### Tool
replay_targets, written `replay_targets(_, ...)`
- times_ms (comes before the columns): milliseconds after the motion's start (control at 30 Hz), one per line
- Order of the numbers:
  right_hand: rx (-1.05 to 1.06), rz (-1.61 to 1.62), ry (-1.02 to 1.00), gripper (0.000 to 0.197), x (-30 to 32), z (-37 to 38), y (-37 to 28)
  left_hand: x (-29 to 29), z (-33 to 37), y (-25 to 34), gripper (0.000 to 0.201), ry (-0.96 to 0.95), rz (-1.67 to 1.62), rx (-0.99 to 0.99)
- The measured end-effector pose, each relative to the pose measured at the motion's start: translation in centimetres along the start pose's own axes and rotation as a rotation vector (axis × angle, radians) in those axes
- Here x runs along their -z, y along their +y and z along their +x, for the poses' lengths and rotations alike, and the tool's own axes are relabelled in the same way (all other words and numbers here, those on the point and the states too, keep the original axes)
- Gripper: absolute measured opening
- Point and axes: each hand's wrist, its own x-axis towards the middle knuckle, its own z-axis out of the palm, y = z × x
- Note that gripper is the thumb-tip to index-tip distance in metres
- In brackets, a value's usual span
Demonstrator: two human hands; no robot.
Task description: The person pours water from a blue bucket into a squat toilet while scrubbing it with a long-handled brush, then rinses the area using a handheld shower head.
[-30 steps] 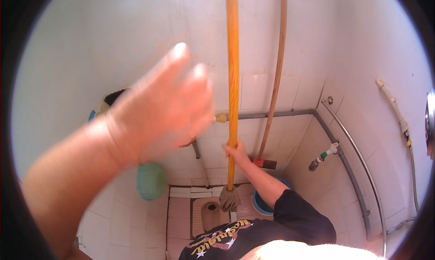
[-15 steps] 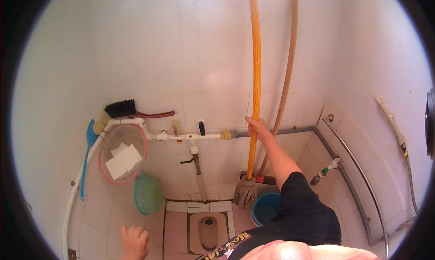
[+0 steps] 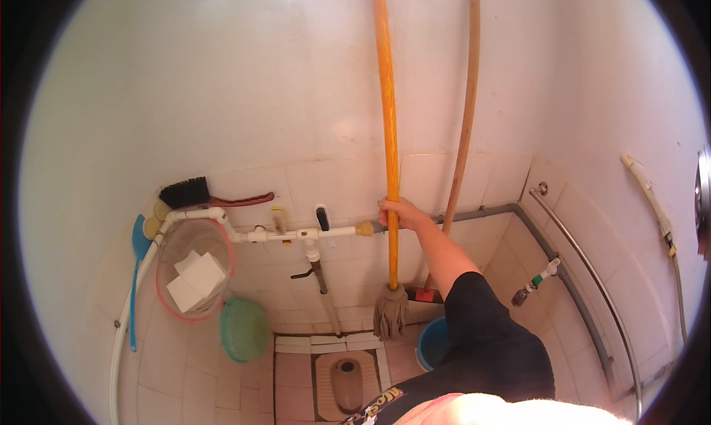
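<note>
My right hand [image 3: 404, 216] is wrapped round the orange-yellow handle of a mop [image 3: 388, 99]. The mop stands nearly upright, and its grey string head [image 3: 390, 314] hangs low beside the squat toilet [image 3: 346, 388]. Behind my right forearm a second pole of plain wood [image 3: 463, 128] leans on the wall; its dark and red foot [image 3: 424, 295] is partly covered by my arm. A blue bucket [image 3: 433, 343] sits by the mop head, half hidden by my dark sleeve. My left hand is out of the picture.
White and grey pipes [image 3: 341, 232] cross the far wall, with a black-bristled brush [image 3: 185, 193] above. At left hang a pink-rimmed basin [image 3: 167, 291] holding white sheets, a green basket [image 3: 246, 332] and a blue long-handled tool [image 3: 135, 291]. A metal rail [image 3: 592, 277] and tap [image 3: 535, 282] line the right.
The mop has shifted left with my right hand, its head moving away from the wooden pole's foot. My left hand has dropped out of view, and the view has tilted slightly.
</note>
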Motion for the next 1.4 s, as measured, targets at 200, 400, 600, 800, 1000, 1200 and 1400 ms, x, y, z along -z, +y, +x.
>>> replay_targets(200,0.167,-0.703,0.391,0.046,1.2,-0.9,3.6,-2.5,0.0,0.7,0.028,-0.109,-0.167,-0.03)
replay_targets(400,0.016,-1.079,0.257,0.036,-0.7,-13.1,9.4,-5.5,-2.0,-1.0,0.03,-0.221,-0.333,-0.096)
replay_targets(600,-0.326,-1.263,-0.137,0.02,-8.8,-35.4,15.5,-8.9,-5.4,-6.2,0.032,-0.359,-0.454,-0.185)
replay_targets(800,-0.789,-0.985,0.069,0.018,-15.5,-59.9,13.1,-13.4,-4.3,-8.1,0.034,-0.461,-0.597,-0.42)
replay_targets(1000,-0.546,-1.357,0.894,0.024,-23.0,-73.4,-0.6,-16.5,-4.4,-3.3,0.034,-0.726,-0.531,-0.577)
replay_targets(1200,0.534,-1.675,1.773,0.005,-26.7,-87.0,-18.1,-20.5,-11.5,2.8,0.033,-0.873,-0.484,-0.667)
replay_targets(1400,0.231,-1.453,2.051,0.022,-21.4,-97.4,-34.1,-25.7,-17.2,3.7,0.033,-0.906,-0.532,-0.505)
